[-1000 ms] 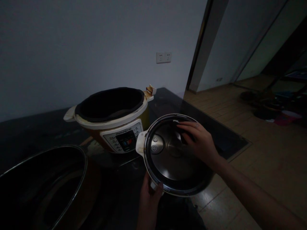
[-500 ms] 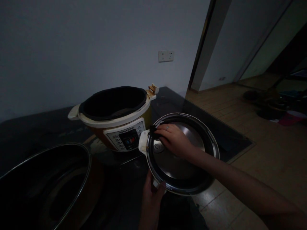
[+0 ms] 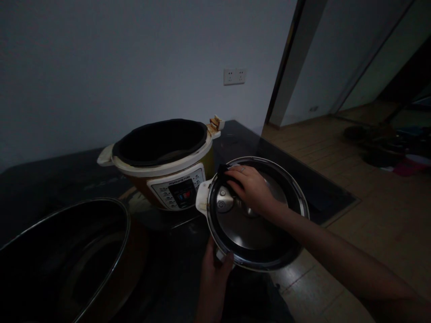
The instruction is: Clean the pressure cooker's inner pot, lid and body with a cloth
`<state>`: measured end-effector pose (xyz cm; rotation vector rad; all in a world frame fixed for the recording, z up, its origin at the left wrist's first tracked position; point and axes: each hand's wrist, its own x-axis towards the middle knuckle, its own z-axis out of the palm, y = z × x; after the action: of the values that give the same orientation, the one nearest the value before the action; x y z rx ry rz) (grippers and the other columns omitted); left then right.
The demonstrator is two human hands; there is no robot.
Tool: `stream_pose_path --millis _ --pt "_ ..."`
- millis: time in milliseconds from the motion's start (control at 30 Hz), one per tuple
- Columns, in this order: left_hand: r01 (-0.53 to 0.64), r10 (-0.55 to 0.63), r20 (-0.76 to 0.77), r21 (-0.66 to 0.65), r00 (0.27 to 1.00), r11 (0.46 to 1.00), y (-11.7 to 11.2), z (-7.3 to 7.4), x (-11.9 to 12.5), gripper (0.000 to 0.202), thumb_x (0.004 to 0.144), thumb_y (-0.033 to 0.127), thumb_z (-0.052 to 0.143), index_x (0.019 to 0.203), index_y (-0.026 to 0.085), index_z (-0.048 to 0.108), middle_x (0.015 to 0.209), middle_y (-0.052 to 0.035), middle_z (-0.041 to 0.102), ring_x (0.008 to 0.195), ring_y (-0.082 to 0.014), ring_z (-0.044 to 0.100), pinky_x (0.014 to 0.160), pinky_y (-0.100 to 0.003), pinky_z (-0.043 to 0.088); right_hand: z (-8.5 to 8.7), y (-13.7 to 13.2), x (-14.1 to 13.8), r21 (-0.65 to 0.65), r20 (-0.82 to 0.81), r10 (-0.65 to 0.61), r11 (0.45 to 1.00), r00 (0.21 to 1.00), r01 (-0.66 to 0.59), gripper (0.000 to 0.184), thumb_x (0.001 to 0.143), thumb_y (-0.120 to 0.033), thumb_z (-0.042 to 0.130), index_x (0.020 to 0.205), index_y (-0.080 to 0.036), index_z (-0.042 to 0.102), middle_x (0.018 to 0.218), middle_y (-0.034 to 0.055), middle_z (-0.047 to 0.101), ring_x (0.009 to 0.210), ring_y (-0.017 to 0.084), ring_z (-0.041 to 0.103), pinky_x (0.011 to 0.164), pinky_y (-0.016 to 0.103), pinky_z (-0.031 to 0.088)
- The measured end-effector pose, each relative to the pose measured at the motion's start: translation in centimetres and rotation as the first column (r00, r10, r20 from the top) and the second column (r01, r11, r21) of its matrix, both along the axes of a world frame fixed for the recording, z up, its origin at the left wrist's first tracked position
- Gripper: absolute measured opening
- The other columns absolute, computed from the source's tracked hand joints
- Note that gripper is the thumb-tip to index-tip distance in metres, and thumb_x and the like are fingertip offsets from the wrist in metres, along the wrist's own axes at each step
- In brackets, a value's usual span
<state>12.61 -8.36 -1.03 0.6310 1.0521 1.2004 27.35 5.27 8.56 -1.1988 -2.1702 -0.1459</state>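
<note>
While the lid (image 3: 256,233) hangs tilted over the counter's (image 3: 168,278) right edge, fingers of the left hand (image 3: 215,273) pinching its near rim, the right hand (image 3: 251,190), fingers closed on a dark cloth (image 3: 224,172), has slid across to the valve side, nearest the open cooker (image 3: 175,179); wiping continues there

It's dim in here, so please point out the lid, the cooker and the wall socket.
lid (image 3: 249,235), head view, shiny inner plate.
cooker (image 3: 161,172), head view, front rim.
wall socket (image 3: 235,76), head view, white faceplate.
</note>
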Motion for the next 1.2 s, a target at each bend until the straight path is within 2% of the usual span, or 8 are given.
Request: stream_pose_path --millis 100,267,400,567,900,1067,1200 --pt "0.004 -0.004 -0.013 0.001 1.000 1.000 -0.1 0.0 -0.2 0.070 0.072 0.037 0.073 0.136 0.022 0.047 0.131 -0.0122 0.057 0.123 -0.0284 0.050 0.102 -0.040 0.040 -0.5 -1.0 -1.3 -0.003 -0.015 0.075 0.997 0.997 -0.075 0.021 0.086 -0.015 0.057 0.105 -0.014 0.065 0.108 0.0096 0.067 0.101 0.023 0.059 0.092 0.041 0.045" --pt "0.010 -0.008 -0.037 0.049 0.999 0.999 0.0 -0.4 -0.3 0.066 0.074 0.035 0.072 0.135 0.023 0.048 0.133 -0.0109 0.056 0.126 -0.0278 0.047 0.103 -0.039 0.038 -1.2 -3.2 -2.7 -0.047 0.097 0.275 0.961 0.957 -0.271 0.019 0.087 -0.011 0.052 0.102 -0.012 0.064 0.108 0.0105 0.065 0.105 0.022 0.056 0.097 0.039 0.044" --pt "0.001 0.002 -0.044 0.062 0.999 0.998 0.0 -0.8 -0.2 0.065 0.074 0.033 0.071 0.135 0.024 0.048 0.137 -0.0100 0.053 0.128 -0.0276 0.045 0.104 -0.039 0.038 -1.6 -4.7 -2.4 -0.090 0.148 0.356 0.934 0.923 -0.346 0.021 0.089 -0.012 0.048 0.105 -0.009 0.062 0.115 0.0117 0.063 0.112 0.022 0.052 0.103 0.038 0.040" --pt "-0.007 0.008 -0.019 0.059 1.000 0.998 0.0 -0.9 -0.2 0.066 0.073 0.034 0.072 0.133 0.022 0.050 0.136 -0.0110 0.053 0.128 -0.0284 0.045 0.103 -0.039 0.039 -1.5 -5.7 -1.7 -0.134 0.143 0.446 0.893 0.884 -0.429 0.019 0.091 -0.016 0.047 0.101 -0.010 0.063 0.109 0.0105 0.065 0.107 0.022 0.055 0.096 0.037 0.045" --pt "0.007 -0.006 -0.023 0.076 1.000 0.997 -0.1 -1.2 -0.3 0.060 0.077 0.031 0.069 0.133 0.025 0.049 0.138 -0.0079 0.052 0.128 -0.0253 0.045 0.103 -0.035 0.038 -1.9 -5.2 -2.1 -0.188 0.045 0.390 0.908 0.920 -0.375 0.019 0.092 -0.015 0.047 0.104 -0.012 0.061 0.113 0.0104 0.064 0.114 0.023 0.052 0.097 0.040 0.044" --pt "-0.012 0.011 0.011 0.032 1.000 0.999 0.0 -0.6 -0.3 0.058 0.070 0.027 0.074 0.125 0.021 0.056 0.118 -0.0082 0.064 0.118 -0.0272 0.054 0.096 -0.036 0.045 -2.4 -6.7 -1.8 -0.240 0.040 0.434 0.879 0.900 -0.413 0.018 0.092 -0.016 0.047 0.104 -0.013 0.061 0.113 0.0103 0.063 0.114 0.022 0.052 0.096 0.038 0.045" --pt "-0.011 0.009 0.080 0.030 0.997 0.999 0.0 0.0 -0.2 0.057 0.065 0.023 0.075 0.120 0.022 0.058 0.116 -0.0073 0.065 0.114 -0.0266 0.057 0.092 -0.035 0.047 -2.7 -8.4 -1.0 -0.297 0.082 0.504 0.836 0.860 -0.462 0.017 0.090 -0.018 0.051 0.102 -0.012 0.062 0.107 0.0106 0.064 0.108 0.022 0.054 0.091 0.036 0.047"
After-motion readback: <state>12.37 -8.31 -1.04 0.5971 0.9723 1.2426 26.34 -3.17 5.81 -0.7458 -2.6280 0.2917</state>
